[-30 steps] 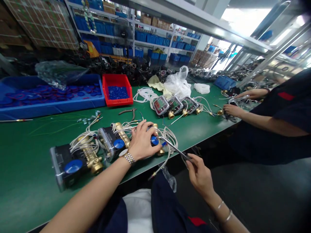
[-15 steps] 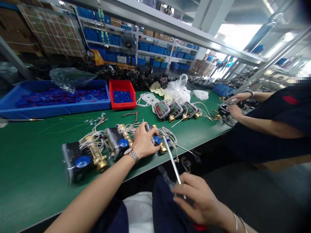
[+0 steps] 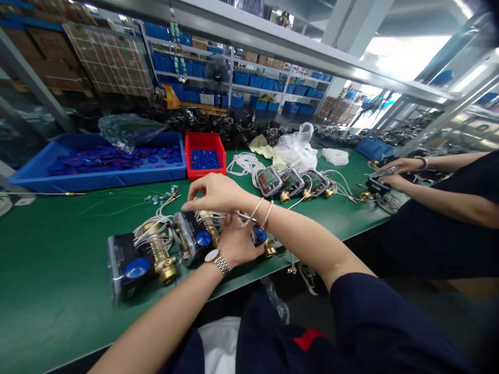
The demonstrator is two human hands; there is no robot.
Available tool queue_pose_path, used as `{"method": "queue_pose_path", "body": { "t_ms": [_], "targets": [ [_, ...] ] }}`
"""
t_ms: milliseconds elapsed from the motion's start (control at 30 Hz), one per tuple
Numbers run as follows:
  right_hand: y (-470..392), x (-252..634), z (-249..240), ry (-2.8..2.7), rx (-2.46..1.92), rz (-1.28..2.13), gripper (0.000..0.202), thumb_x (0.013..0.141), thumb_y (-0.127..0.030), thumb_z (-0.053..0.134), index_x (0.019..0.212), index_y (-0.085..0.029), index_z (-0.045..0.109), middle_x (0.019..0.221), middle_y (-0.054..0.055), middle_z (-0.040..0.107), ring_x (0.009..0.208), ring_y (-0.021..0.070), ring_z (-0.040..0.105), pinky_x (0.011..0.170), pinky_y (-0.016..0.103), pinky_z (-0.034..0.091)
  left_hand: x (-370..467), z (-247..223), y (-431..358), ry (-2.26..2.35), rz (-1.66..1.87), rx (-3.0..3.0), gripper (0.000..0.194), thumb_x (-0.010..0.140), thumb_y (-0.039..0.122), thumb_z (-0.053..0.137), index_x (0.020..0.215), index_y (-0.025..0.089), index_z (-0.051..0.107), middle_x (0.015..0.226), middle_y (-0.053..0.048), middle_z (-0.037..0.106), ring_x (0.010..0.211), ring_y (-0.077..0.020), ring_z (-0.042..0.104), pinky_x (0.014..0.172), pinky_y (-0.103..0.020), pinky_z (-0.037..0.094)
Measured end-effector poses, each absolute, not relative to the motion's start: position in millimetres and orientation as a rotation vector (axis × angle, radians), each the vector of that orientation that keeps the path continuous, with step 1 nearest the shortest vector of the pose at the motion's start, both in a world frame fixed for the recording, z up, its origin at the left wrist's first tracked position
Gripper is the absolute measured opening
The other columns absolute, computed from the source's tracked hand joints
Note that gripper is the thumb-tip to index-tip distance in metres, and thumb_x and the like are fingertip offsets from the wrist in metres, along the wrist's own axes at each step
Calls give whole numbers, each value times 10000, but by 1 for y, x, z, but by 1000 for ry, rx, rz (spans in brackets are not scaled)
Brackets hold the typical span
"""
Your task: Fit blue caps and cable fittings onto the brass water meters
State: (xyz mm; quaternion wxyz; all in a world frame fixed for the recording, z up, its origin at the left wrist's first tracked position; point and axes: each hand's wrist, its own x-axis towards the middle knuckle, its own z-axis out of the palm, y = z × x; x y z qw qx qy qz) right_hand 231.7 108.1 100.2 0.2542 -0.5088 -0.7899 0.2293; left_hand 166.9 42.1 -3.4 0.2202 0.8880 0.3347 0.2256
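My left hand [image 3: 236, 240] is wrapped round a meter with a blue cap [image 3: 260, 235] and a brass fitting [image 3: 269, 248], near the table's front edge. Crossing above it, my right hand [image 3: 212, 193] has its fingers curled; part of a slim metal tool [image 3: 246, 217] shows beneath its wrist, and the grip is mostly hidden. To the left lie two more black meters, one close by [image 3: 191, 234] and one farther left [image 3: 130, 267], each with a clear cover, blue cap, brass body and coiled white cables.
Behind stand a blue tray [image 3: 101, 179] of blue discs and a red bin [image 3: 206, 174] of small blue parts. Several meters [image 3: 292, 182] sit at the back right beside a white plastic bag [image 3: 298, 150]. At the right, another person's hands [image 3: 397, 174] work on a meter.
My right hand has swung up and left from below the table edge, across my left hand. My left hand stays on its meter. The view has shifted slightly.
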Motion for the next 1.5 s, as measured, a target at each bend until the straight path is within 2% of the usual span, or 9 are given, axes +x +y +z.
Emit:
{"method": "queue_pose_path", "body": {
  "t_ms": [67, 300, 500, 800, 967, 1100, 1200, 1333, 1500],
  "targets": [
    [141, 259, 88, -1840, -1509, 869, 305, 722, -429, 814, 802, -141, 756, 667, -41, 611, 651, 85, 488, 625, 232, 311, 166, -3, 41, 955, 649, 2461, 568, 639, 446, 819, 1155, 276, 652, 1477, -124, 373, 1339, -435, 390, 1130, -614, 328],
    [150, 344, 49, -1272, -1821, 929, 123, 860, -228, 683, 815, -115, 665, 437, -98, 387, 442, 69, 312, 482, 234, 247, 164, 1, 40, 945, 700, 2461, 513, 614, 394, 815, 1085, 278, 649, 1508, -107, 304, 1348, -416, 381, 1120, -609, 336],
    [107, 331, 57, -1131, -1701, 1290, 220, 977, -323, 535, 934, -130, 630, 516, -36, 524, 394, 94, 430, 396, 217, 319, 158, 0, 40, 899, 687, 2426, 539, 606, 419, 829, 1090, 275, 640, 1507, -125, 293, 1348, -410, 380, 1112, -588, 365],
    [92, 320, 61, -1079, -1603, 1570, 288, 1041, -212, 336, 1114, -108, 593, 484, -68, 486, 301, 51, 259, 329, 166, 193, 157, -3, 34, 931, 714, 2419, 573, 575, 465, 838, 1083, 297, 634, 1472, -133, 319, 1340, -414, 372, 1084, -601, 364],
    [98, 322, 64, -1110, -1602, 1628, 253, 1028, -220, 396, 1112, -103, 604, 523, -3, 609, 307, 99, 413, 318, 206, 320, 155, -4, 35, 915, 709, 2418, 572, 569, 434, 843, 1085, 306, 632, 1474, -128, 316, 1352, -413, 358, 1092, -609, 343],
    [93, 328, 66, -1121, -1542, 1608, 279, 1062, -263, 349, 1178, -143, 571, 531, -37, 601, 314, 80, 394, 344, 189, 358, 157, -4, 35, 910, 726, 2420, 539, 607, 412, 822, 1098, 292, 634, 1489, -136, 281, 1366, -413, 343, 1111, -594, 322],
    [92, 329, 66, -1128, -1581, 1634, 272, 1056, -248, 364, 1127, -110, 587, 467, -40, 564, 287, 83, 366, 322, 185, 329, 161, -4, 36, 881, 722, 2427, 536, 590, 407, 838, 1075, 286, 643, 1447, -129, 326, 1344, -396, 366, 1111, -559, 335],
    [97, 327, 73, -1166, -1595, 1619, 247, 1041, -269, 411, 1133, -132, 595, 552, 16, 664, 302, 107, 432, 305, 196, 321, 164, -4, 38, 881, 714, 2411, 499, 633, 402, 818, 1080, 267, 642, 1456, -132, 321, 1356, -400, 344, 1130, -570, 306],
    [108, 334, 86, -1159, -1602, 1478, 265, 1041, -230, 379, 958, -135, 612, 521, -13, 592, 301, 55, 264, 331, 181, 236, 166, -5, 40, 872, 723, 2414, 509, 625, 363, 826, 1086, 257, 639, 1491, -133, 291, 1366, -415, 340, 1134, -579, 309]
  ]
}}
